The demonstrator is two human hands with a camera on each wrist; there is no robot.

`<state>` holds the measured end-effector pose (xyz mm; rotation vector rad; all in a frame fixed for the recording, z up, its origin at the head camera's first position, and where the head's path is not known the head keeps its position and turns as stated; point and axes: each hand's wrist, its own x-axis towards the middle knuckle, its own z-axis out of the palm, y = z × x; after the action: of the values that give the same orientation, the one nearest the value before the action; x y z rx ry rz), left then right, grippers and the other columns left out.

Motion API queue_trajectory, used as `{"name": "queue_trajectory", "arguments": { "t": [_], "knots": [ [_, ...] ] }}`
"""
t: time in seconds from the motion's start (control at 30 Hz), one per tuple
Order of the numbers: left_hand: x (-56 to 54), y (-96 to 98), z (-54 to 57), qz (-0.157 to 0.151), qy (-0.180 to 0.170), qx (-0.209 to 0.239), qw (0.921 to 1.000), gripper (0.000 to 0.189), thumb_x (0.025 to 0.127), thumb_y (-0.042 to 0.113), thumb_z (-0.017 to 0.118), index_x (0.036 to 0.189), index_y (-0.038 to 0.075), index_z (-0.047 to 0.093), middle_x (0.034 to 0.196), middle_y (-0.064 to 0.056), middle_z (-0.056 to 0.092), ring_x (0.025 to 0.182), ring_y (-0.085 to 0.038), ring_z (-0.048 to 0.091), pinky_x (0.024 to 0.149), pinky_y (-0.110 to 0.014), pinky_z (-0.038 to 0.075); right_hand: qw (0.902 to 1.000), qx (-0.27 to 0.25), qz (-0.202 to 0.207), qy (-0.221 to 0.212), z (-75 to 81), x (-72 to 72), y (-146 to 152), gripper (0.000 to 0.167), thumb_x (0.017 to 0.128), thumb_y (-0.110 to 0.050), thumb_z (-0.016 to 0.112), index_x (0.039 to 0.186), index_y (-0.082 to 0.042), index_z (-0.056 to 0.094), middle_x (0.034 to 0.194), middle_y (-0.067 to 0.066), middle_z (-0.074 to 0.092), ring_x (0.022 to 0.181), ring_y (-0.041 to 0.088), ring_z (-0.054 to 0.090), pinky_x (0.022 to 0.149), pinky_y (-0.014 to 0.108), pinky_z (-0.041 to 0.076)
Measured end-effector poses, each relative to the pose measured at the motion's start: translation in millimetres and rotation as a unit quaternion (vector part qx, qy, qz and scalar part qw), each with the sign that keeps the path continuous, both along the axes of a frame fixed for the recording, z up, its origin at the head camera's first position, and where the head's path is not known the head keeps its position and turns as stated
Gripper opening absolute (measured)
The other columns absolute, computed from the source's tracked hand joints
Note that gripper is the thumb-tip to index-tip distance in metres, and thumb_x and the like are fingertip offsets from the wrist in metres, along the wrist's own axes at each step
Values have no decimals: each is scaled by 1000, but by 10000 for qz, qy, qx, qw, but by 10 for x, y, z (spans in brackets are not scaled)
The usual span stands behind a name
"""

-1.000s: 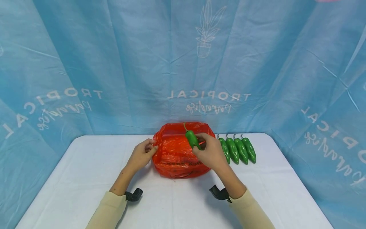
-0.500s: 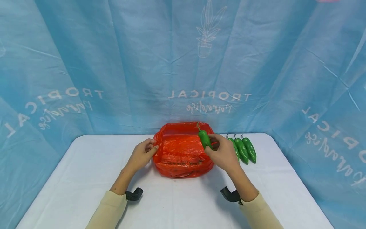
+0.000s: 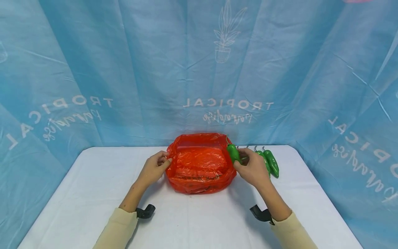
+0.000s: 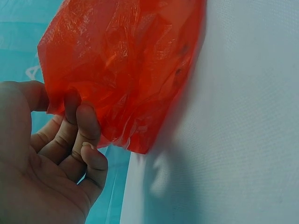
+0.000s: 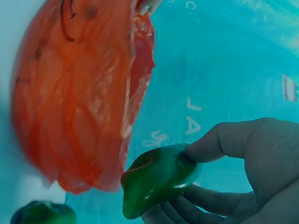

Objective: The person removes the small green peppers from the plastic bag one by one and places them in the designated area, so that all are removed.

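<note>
A red plastic bag (image 3: 199, 159) stands with its mouth spread wide on the white table. At its left rim my left hand (image 3: 155, 168) pinches the film between thumb and fingers; the left wrist view shows the bag's edge (image 4: 58, 93) caught there. My right hand (image 3: 252, 168) holds a green pepper (image 3: 234, 154) by thumb and fingertips, its stem pointing up. The pepper overlaps the bag's right rim in the head view. In the right wrist view the held pepper (image 5: 159, 179) hangs beside the bag's mouth.
Behind my right hand lies a row of several green peppers (image 3: 272, 163), partly covered by it, stems toward the back. A blue printed curtain (image 3: 155, 69) rises right behind the far edge of the white table (image 3: 102, 180) and along both sides.
My right hand has moved right with the pepper, from over the bag's mouth to its right rim, covering more of the row. The left hand has stayed in place.
</note>
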<state>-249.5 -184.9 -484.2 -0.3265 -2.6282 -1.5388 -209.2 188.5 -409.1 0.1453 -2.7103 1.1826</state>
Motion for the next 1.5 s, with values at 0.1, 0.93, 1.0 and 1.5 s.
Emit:
{"name": "queue_trajectory", "arguments": {
  "t": [0.1, 0.93, 1.0, 1.5],
  "knots": [
    [-2, -2, -9, 46, -47, 3, 10000, 25, 105, 18, 66, 123, 2, 63, 86, -6, 64, 65, -17, 54, 58, -27, 47, 9999, 136, -99, -8, -40, -2, 93, 45, 92, -14, 70, 135, -2, 67, 115, 16, 74, 94, 30, 71, 73, 40, 62],
    [-3, -7, -47, 69, -91, -39, 9999, 26, 105, 17, 65, 126, 3, 62, 87, -6, 67, 61, -19, 54, 56, -28, 48, 9949, 518, -851, -170, -164, -123, 710, 52, 93, -17, 67, 141, 4, 63, 119, 25, 72, 106, 40, 72, 83, 52, 61],
    [-5, -8, -50, 71, -86, -68, 9999, 26, 105, 17, 65, 126, 3, 62, 86, -6, 66, 61, -19, 54, 56, -28, 48, 9944, 549, -894, -129, -172, -132, 745, 52, 93, -17, 67, 141, 4, 63, 120, 26, 72, 107, 41, 72, 85, 53, 61],
    [-17, -7, -32, 50, -45, -94, 9999, 24, 105, 18, 64, 124, 3, 63, 85, -5, 65, 63, -19, 53, 57, -28, 46, 9926, 444, -1115, 179, -231, -198, 988, 47, 98, -18, 66, 141, 2, 64, 119, 27, 72, 109, 44, 73, 85, 56, 60]
  ]
}}
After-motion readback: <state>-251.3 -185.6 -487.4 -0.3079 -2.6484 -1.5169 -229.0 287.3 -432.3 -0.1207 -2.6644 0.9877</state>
